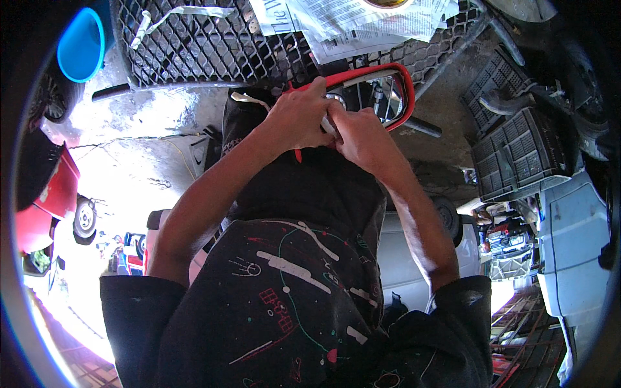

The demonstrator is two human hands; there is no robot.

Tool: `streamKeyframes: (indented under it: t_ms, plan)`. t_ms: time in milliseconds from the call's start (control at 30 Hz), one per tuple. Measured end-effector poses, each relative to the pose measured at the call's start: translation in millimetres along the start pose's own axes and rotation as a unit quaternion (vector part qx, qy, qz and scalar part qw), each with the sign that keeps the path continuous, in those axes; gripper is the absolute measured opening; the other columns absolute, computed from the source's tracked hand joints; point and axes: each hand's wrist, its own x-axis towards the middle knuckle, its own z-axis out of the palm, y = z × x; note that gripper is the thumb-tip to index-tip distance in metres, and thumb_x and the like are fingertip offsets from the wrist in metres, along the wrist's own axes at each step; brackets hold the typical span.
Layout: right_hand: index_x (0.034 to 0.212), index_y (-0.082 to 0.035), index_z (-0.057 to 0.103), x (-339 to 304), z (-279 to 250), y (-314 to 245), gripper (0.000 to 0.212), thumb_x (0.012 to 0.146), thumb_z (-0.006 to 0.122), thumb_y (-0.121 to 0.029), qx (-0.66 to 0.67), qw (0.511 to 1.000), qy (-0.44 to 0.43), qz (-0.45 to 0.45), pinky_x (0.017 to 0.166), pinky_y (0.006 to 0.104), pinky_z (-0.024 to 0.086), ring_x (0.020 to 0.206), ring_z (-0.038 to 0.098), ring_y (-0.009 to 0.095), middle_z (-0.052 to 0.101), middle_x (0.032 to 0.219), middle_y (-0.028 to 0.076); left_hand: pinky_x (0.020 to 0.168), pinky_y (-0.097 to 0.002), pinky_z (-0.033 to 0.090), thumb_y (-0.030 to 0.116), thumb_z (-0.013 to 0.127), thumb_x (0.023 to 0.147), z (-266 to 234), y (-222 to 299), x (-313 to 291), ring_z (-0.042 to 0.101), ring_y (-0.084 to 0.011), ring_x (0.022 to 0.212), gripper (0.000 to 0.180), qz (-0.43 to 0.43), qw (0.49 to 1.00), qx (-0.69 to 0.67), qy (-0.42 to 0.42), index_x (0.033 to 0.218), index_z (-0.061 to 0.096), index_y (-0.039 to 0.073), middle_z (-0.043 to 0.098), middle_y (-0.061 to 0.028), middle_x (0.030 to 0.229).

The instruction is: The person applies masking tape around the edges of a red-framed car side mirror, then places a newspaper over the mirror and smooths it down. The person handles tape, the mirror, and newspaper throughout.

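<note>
A red loop-shaped frame (410, 97) with rounded corners is held in front of my lap, near the edge of a mesh-topped table. A pale strip, possibly tape, runs along its inner edge. My left hand (294, 119) is closed on the frame's left part, one finger reaching up to the red rim. Beside it, my right hand (363, 137) has bent fingers pressed in close to the left fingertips. Between them a small silvery piece shows partly; the fingers cover the rest. Exactly what the right fingers pinch is hidden.
On the black mesh table (187, 61) lie newspaper sheets (349, 39), a ring-shaped roll (388, 2) cut by the upper edge, and a pale crumpled strip (187, 11). A blue bucket (81, 45) is at far left. Dark plastic crates (521, 155) stand at right.
</note>
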Motion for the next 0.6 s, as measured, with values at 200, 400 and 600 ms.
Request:
streamKeyframes:
  t_ms: [200,400,600]
  plan:
    - [0.107,-0.005,0.05,1.1,12.0,12.6,0.043,0.072,0.073,-0.004,-0.051,0.993,-0.046,-0.092,0.085,0.0451,0.042,0.091,0.064,0.03,0.064,0.092,0.011,0.075,-0.0431,0.052,0.038,0.082,0.056,11.8,2.1,-5.1,0.062,-0.0305,0.09,0.057,-0.002,0.997,-0.026,0.078,0.103,0.065,0.011,0.05,-0.0122,0.104]
    - [0.1,-0.01,0.057,-13.9,4.2,41.7,0.032,0.072,0.073,-0.012,0.005,0.984,0.071,-0.162,0.085,0.0414,0.038,0.095,0.058,0.024,0.06,0.091,0.003,0.075,-0.0443,0.052,0.034,0.081,0.057,19.2,3.5,-5.4,0.062,-0.0317,0.091,0.053,-0.003,0.993,-0.025,0.114,0.099,0.063,0.008,0.049,-0.0133,0.103]
    - [0.093,-0.013,0.062,-23.3,5.1,43.6,0.033,0.066,0.079,-0.018,-0.018,0.99,0.081,-0.116,0.083,0.0409,0.037,0.093,0.056,0.022,0.059,0.09,0.002,0.074,-0.0446,0.052,0.033,0.079,0.058,17.2,3.0,-4.7,0.062,-0.0319,0.09,0.05,0.007,0.993,-0.031,0.114,0.098,0.062,0.007,0.048,-0.0141,0.103]
